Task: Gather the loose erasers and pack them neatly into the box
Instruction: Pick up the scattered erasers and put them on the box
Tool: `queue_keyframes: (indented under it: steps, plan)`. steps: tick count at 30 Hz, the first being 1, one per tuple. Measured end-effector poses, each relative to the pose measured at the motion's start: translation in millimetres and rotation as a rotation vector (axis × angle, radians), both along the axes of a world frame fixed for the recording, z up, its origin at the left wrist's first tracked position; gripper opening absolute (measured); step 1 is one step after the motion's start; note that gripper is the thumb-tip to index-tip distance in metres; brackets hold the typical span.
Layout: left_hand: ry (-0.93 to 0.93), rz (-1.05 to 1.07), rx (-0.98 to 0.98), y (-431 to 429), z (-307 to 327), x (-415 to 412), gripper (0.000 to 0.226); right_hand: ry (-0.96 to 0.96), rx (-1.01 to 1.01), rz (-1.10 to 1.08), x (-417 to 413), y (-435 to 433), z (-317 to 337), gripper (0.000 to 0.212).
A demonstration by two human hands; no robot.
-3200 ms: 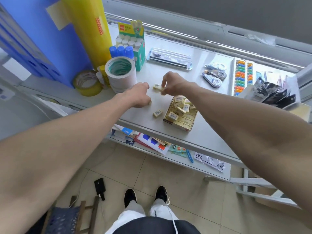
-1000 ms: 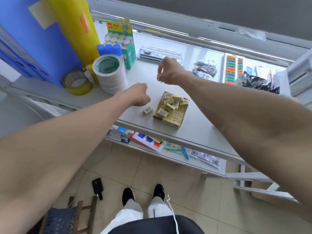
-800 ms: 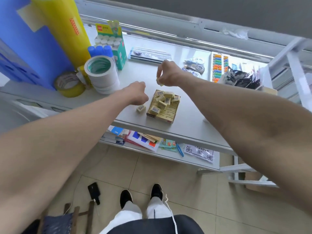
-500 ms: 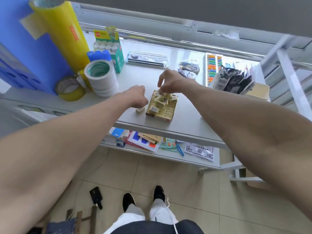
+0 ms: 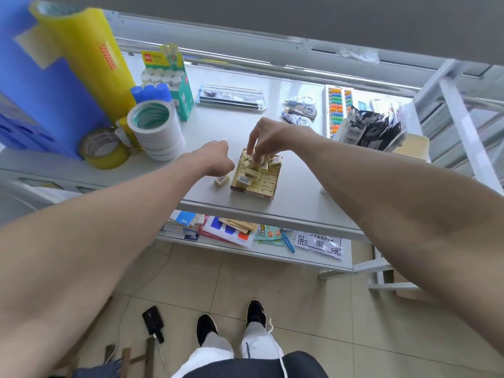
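A shallow yellow box point(image 5: 266, 186) lies near the front edge of the grey table point(image 5: 300, 192). Several cream erasers point(image 5: 242, 182) with barcode labels are piled loosely in its far and left parts. My right hand point(image 5: 268, 137) reaches down from above, its fingertips pinched on an eraser in the pile at the box's far end. My left hand point(image 5: 215, 159) is a closed fist just left of the box; nothing shows inside it. One loose eraser point(image 5: 221, 180) lies on the table under that fist, beside the box's left wall.
A stack of white tape rolls point(image 5: 155, 132), a yellow tape roll point(image 5: 105, 151) and a glue-stick box point(image 5: 174, 83) stand to the left. A clear ruler case point(image 5: 231, 98), correction tapes point(image 5: 300, 113), a bead tray point(image 5: 338, 107) and black packets point(image 5: 371, 129) lie behind and right. Papers fill the lower shelf point(image 5: 231, 230).
My right hand, holding an eraser, came down from above the table onto the far end of the box. My left fist stayed beside the box, over the loose eraser.
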State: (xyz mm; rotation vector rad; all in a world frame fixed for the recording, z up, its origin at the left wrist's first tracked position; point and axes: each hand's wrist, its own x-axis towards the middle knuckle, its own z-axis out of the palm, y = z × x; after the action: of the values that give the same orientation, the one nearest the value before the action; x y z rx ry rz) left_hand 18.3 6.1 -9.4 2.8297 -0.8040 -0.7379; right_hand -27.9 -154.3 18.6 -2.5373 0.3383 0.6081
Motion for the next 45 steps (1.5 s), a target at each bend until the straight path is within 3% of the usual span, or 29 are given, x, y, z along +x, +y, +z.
queue_keyframes:
  steps: [13, 21, 32, 37, 39, 45]
  plan:
    - [0.006, 0.001, 0.002, 15.9, -2.7, -3.9, 0.056, -0.032, -0.021, -0.028, -8.8, -1.3, -1.1, 0.029]
    - [0.0, 0.047, -0.008, 28.9, -1.4, 5.1, 0.057, -0.156, -0.011, -0.09, 1.8, 19.8, -10.8, 0.016]
    - [0.037, 0.049, -0.157, 53.8, -15.7, 10.9, 0.062, -0.008, -0.157, 0.109, 7.6, 79.9, -30.2, 0.032]
    - [0.024, 0.073, -0.176, 59.6, -17.2, 16.8, 0.061, 0.007, -0.146, 0.102, 16.4, 83.5, -39.3, 0.013]
    - [0.026, 0.082, -0.176, 60.9, -17.8, 17.7, 0.06, -0.001, -0.162, 0.095, 19.1, 81.8, -42.1, 0.021]
    - [0.005, 0.071, -0.16, 59.0, -16.2, 13.2, 0.058, -0.202, -0.031, -0.089, 18.4, 79.3, -33.9, 0.025]
